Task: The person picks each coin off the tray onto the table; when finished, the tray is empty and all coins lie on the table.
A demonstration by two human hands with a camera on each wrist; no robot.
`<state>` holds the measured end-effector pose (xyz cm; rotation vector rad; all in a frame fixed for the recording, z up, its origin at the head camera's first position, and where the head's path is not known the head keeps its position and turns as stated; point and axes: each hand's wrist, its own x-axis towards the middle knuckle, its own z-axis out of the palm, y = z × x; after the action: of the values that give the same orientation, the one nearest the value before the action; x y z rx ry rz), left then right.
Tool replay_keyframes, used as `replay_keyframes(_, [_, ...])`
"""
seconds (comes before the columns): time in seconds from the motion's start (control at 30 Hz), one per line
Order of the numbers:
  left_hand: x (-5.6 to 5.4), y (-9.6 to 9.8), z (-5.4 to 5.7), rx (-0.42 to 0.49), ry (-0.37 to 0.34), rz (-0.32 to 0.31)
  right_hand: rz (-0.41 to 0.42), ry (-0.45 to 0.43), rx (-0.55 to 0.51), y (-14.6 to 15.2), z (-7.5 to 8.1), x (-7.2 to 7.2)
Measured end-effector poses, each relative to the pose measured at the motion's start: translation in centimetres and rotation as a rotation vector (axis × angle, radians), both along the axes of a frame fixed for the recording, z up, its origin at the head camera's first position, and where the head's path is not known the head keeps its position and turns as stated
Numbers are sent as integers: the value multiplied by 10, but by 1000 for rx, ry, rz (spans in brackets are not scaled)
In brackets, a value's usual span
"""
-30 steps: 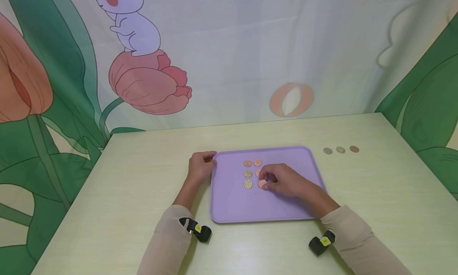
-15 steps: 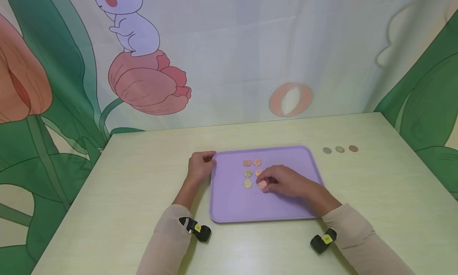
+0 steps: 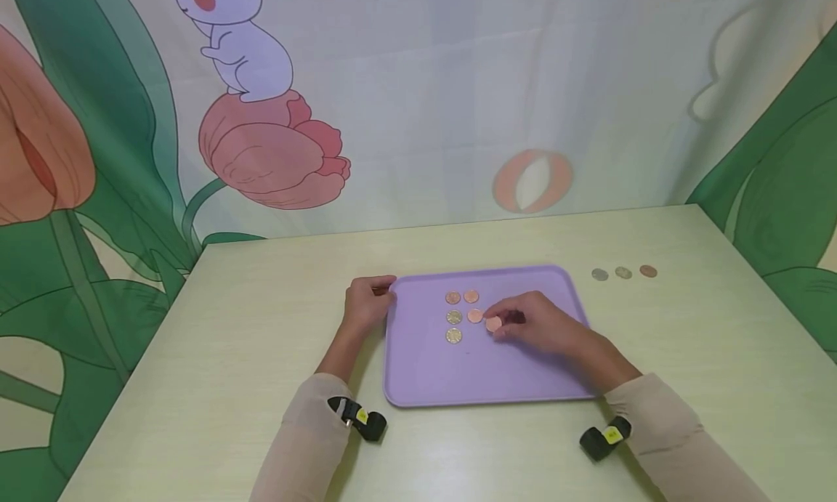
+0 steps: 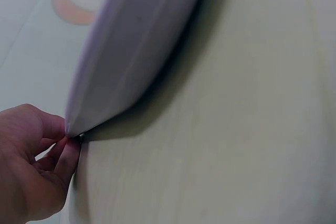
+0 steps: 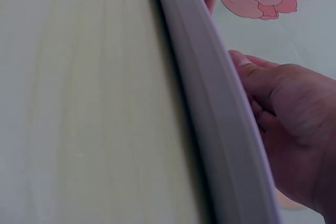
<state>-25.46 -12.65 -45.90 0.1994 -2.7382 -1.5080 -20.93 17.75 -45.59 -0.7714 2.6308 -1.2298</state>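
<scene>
Right hand pinches a round copper-coloured metal coin near mid-span of the purple rectangular tray. Five copper- and gold-coloured coins lie at its 8-to-11 o'clock. Left hand clamps tray's 10 o'clock corner.

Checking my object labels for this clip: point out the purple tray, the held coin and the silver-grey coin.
Purple tray (image 3: 471, 375), head view: bare near-side floor.
Held coin (image 3: 493, 325), head view: its exposed face.
Silver-grey coin (image 3: 599, 274), head view: middle of its face.
</scene>
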Motion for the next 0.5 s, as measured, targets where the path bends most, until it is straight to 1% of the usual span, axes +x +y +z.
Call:
replay_keyframes(0.1, [0, 0, -1, -1, 4, -4, -49, 25, -16, 8, 5, 1])
replay_keyframes(0.17, [0, 0, -1, 1, 5, -5, -68, 40, -20, 13, 7, 1])
replay_keyframes(0.37, [0, -1, -2, 0, 4, -9, -108, 44, -27, 25, 11, 2])
replay_keyframes(0.5, [0, -1, -2, 3, 5, -9, -167, 57, -38, 33, 14, 3])
